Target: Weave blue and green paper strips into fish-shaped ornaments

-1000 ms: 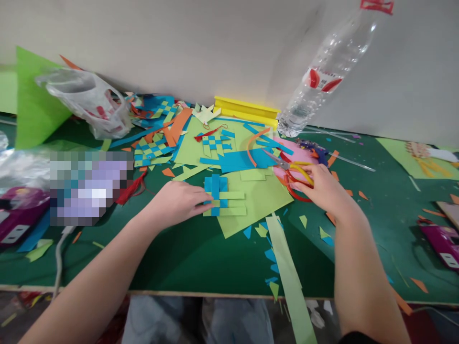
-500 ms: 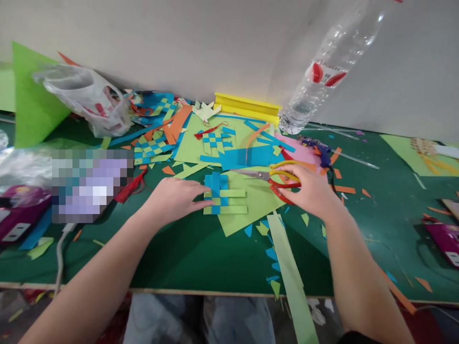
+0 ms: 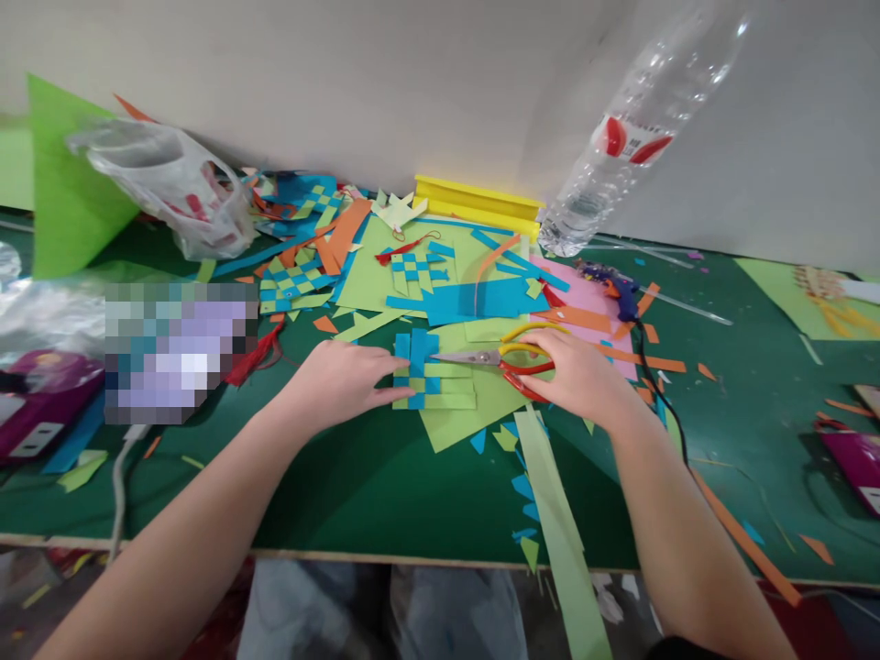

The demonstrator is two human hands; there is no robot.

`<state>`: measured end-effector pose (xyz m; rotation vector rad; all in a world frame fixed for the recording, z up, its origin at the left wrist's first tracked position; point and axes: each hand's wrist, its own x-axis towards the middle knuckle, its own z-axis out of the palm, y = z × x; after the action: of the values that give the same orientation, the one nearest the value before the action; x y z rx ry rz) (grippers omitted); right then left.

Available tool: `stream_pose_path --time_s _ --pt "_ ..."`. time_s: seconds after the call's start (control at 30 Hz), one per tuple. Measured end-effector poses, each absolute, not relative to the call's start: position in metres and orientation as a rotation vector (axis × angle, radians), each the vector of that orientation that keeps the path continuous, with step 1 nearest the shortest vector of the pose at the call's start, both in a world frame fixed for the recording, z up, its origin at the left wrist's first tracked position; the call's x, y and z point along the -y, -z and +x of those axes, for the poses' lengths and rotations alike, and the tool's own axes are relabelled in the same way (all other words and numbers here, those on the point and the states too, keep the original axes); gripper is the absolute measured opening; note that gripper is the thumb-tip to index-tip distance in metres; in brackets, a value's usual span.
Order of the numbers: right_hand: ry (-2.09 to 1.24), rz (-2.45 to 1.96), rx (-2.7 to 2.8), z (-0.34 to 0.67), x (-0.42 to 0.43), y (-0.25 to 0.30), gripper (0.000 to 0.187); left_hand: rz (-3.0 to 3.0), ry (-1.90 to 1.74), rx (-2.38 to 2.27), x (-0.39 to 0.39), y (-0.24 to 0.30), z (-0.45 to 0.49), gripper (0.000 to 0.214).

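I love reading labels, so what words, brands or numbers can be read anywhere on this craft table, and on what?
Nothing reads clearly.
Bottle label: red and white with a small code patch, too blurred.
Plastic bag: red print, too crumpled to read.
Purple box and a second purple box: white stickers too small.
Scissors in the right hand: no marking visible.

Below the fingers of the left hand (image 3: 336,380), bare table (image 3: 371,486) is found down to the near edge, and free passage is offered there. The gap between the two sets of fingertips is taken up by the woven paper square (image 3: 430,374) and the scissors (image 3: 481,357) gripped in the right hand (image 3: 581,378). Beyond the fingers, the way is barred by heaped paper scraps (image 3: 385,275), a yellow box (image 3: 474,203) and a tilted bottle (image 3: 619,147). Below the right fingers a green strip (image 3: 556,513) is met; to their right, a black cable (image 3: 643,362).
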<state>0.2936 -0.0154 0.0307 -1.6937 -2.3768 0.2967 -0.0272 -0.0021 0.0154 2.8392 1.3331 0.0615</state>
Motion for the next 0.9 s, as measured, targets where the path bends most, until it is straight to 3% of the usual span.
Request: stream_pose_path --time_s 0.9 --pt "-0.271 -1.663 2.365 0.2890 0.0178 -0.0313 0.037 2.791 0.025 -1.335 0.0010 -0.0169 -0.0249 0.039"
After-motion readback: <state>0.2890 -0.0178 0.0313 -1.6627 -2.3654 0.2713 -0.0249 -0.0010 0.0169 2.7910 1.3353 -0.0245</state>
